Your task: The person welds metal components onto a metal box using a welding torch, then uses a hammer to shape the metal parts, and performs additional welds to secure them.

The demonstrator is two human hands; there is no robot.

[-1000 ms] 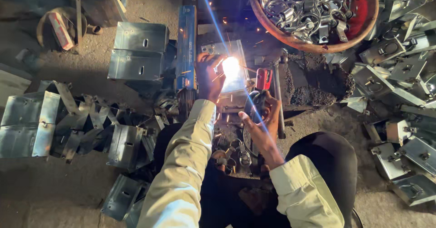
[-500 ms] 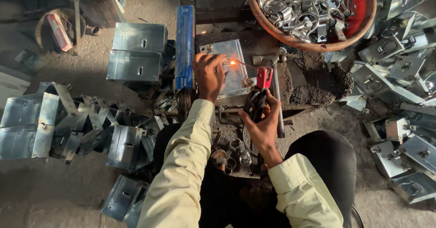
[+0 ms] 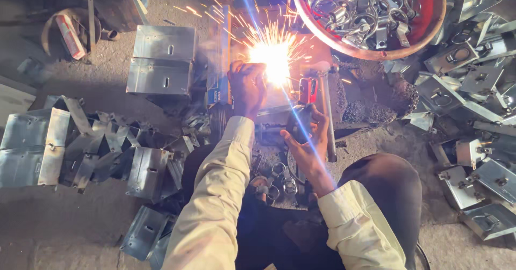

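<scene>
The left hand (image 3: pixel 248 87) lay flat on a small steel box (image 3: pixel 274 95), fingers together, pressing it down just beside a white arc (image 3: pixel 273 59) that threw sparks upward. The right hand (image 3: pixel 307 141) was clamped around a dark electrode holder with a red head (image 3: pixel 307 90), its tip hidden in the glare at the box. A hammer (image 3: pixel 326 114) lay just right of the holder. A red bowl (image 3: pixel 430 25) of metal rings and hasps stood beyond, to the right. Finished steel boxes (image 3: pixel 164 60) sat to the left, and folded sheet blanks (image 3: pixel 59 146) lay piled nearer the person's left sleeve (image 3: pixel 215 195).
</scene>
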